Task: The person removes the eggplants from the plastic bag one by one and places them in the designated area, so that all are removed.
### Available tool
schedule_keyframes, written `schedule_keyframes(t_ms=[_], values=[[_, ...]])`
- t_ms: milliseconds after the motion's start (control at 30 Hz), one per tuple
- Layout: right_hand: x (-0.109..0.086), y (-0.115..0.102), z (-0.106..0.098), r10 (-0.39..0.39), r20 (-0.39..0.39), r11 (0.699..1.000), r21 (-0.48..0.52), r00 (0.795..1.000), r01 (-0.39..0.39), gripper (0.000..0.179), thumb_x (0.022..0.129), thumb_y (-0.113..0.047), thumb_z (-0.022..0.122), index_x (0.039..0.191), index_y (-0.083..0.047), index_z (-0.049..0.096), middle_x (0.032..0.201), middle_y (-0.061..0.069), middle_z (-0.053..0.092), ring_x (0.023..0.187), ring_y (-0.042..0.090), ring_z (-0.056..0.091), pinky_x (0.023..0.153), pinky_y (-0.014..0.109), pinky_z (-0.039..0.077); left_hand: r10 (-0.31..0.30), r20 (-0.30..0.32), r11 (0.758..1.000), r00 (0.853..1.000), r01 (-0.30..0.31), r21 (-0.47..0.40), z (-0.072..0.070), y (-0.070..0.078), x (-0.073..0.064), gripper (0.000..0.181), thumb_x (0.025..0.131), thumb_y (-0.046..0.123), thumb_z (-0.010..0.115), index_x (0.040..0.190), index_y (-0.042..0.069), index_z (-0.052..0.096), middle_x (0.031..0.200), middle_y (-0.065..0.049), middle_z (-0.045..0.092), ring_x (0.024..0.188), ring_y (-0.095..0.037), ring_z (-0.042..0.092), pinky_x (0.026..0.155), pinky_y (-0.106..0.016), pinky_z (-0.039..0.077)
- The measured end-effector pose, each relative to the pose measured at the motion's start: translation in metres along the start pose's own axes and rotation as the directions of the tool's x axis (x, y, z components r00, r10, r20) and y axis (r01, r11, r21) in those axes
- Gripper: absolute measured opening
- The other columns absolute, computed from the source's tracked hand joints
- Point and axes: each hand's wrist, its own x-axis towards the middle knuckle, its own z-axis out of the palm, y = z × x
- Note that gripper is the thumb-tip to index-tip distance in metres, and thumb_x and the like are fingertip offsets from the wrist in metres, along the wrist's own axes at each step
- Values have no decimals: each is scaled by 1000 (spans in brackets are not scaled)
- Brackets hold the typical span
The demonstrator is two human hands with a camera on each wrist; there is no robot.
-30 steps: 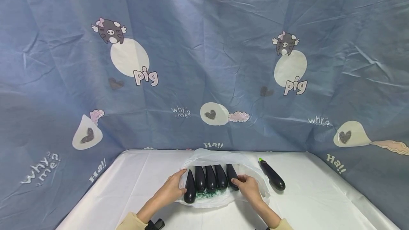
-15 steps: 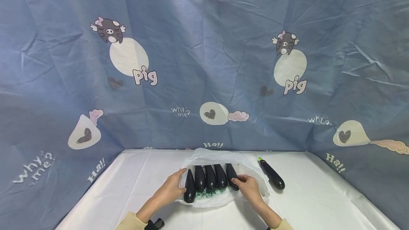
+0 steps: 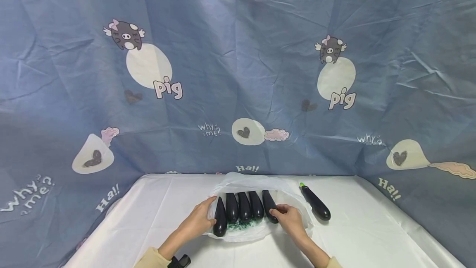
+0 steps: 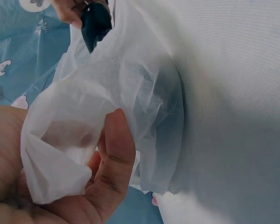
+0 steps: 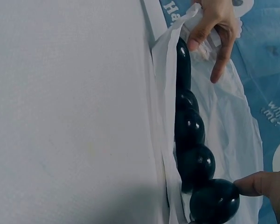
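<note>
A translucent white plastic bag [image 3: 256, 182] lies on its side, its mouth toward me. Several dark eggplants lie in a row inside it, among them a middle eggplant [image 3: 244, 210] and the leftmost eggplant [image 3: 220, 220], which reaches nearest the mouth. My left hand [image 3: 198, 218] pinches the bag's left edge, with the film between its thumb and fingers [image 4: 119, 144]. At the bag's right side my right hand [image 3: 291, 218] holds the rounded end of the rightmost eggplant [image 3: 268, 202]; its thumb [image 5: 254, 183] touches the skin in the right wrist view. The eggplants' far ends are partly hidden.
Another eggplant [image 3: 316, 204] with a bright green stem tip lies outside the bag, to its right. White cloth [image 3: 163, 206] covers the table. A blue printed curtain [image 3: 208, 94] hangs along its back and sides. Green print [image 3: 239, 226] shows on the bag's near part.
</note>
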Motion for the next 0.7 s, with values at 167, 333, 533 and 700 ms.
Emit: schedule_keyframes(t_ms=[167, 333, 533, 700], values=[[-4, -3, -3, -8, 1, 1000, -6, 1000, 8, 37, 80, -26, 73, 104, 2, 70, 93, 11, 73, 87, 21, 68, 74, 31, 55, 2, 4, 1000, 1000, -2, 0, -1, 1, 0, 73, 68, -3, 71, 135, -12, 45, 134, -37, 48, 126, -53, 45, 102, -63, 39], [-9, -4, -5, -19, 4, 1000, -1, 1000, 19, 36, 80, -25, 73, 103, 2, 70, 91, 10, 73, 85, 19, 68, 70, 28, 54, -7, 12, 1000, 1000, 7, 3, 0, 0, 0, 73, 68, -3, 72, 136, -11, 44, 135, -37, 47, 126, -53, 45, 102, -64, 39], [-14, -7, -7, -32, 15, 999, 32, 999, 31, 35, 79, -25, 74, 103, 1, 71, 89, 7, 73, 82, 13, 65, 67, 22, 51, 4, 6, 1000, 1000, -4, 1, 0, 0, 0, 73, 68, -3, 72, 135, -12, 44, 135, -37, 47, 126, -53, 45, 103, -63, 39], [-18, -9, -12, -28, 21, 999, 30, 999, 28, 38, 79, -26, 74, 105, 1, 70, 90, 7, 72, 82, 13, 65, 67, 21, 51, 2, 10, 1000, 1000, -2, 3, 0, -1, 1, 73, 68, -3, 72, 135, -12, 44, 135, -37, 48, 126, -52, 45, 103, -63, 39]])
